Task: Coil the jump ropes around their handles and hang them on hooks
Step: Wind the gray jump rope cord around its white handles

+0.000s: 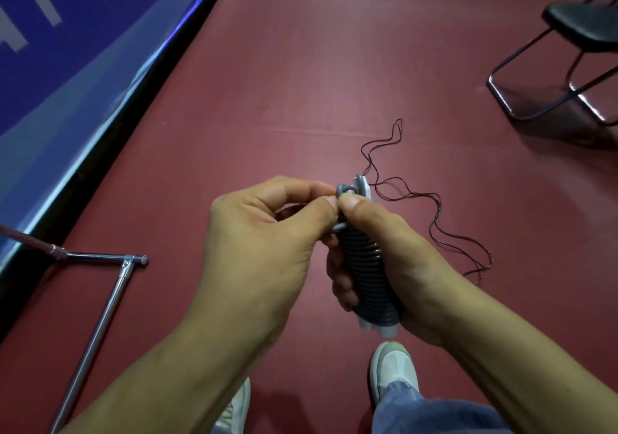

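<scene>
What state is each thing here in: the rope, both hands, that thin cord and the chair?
Grey jump rope: coiled tightly round its white handles, end loose at the top, not yet hung.
Left hand: pinches the rope's end.
Right hand: grips the coiled bundle.
Thin dark cord: uncoiled, lying wavy on the floor.
Chair: upright, unoccupied.

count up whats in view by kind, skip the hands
coiled grey jump rope: 1
thin dark cord on the floor: 1
black chair: 1
metal tube frame: 1
white shoes: 2
blue banner: 1
total: 7
</scene>
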The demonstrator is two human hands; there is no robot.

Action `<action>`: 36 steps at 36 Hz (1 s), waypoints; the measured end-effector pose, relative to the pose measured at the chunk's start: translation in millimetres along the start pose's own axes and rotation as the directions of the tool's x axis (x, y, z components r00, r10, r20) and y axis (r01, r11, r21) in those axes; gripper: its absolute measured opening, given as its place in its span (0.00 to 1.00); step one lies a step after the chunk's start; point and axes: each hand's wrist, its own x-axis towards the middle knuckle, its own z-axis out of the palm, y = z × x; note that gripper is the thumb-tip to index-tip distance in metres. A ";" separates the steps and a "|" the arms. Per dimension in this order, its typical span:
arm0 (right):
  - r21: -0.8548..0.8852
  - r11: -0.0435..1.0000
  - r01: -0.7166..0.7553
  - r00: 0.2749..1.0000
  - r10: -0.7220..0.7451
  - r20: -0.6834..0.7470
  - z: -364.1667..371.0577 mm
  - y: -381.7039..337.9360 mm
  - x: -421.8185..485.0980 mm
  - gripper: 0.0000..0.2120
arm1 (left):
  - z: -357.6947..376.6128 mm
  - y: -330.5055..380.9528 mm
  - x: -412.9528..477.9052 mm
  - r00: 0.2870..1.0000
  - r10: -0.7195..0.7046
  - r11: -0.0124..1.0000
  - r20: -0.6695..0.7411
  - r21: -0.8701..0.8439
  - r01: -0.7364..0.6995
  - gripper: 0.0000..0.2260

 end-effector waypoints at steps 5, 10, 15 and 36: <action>-0.104 0.994 -0.040 0.999 0.038 -0.024 -5.0 1.2 -0.5 0.23 | -11.5 0.7 9.7 0.984 0.061 0.980 0.168 0.177 -0.091 0.07; -0.185 0.983 0.014 0.995 -0.032 -0.098 -1.6 -0.2 1.5 0.22 | -16.4 3.6 17.4 0.983 0.025 0.978 0.184 0.200 -0.062 0.01; -0.332 0.943 -0.002 0.997 -0.023 -0.071 -9.0 -8.9 -5.7 0.22 | -20.4 12.2 21.9 0.948 0.040 0.933 0.316 0.327 -0.149 0.02; -0.300 0.929 -0.215 0.941 0.279 0.192 -22.9 -4.5 -14.5 0.30 | -24.8 -9.3 17.7 0.834 0.112 0.635 0.540 0.607 -0.478 0.04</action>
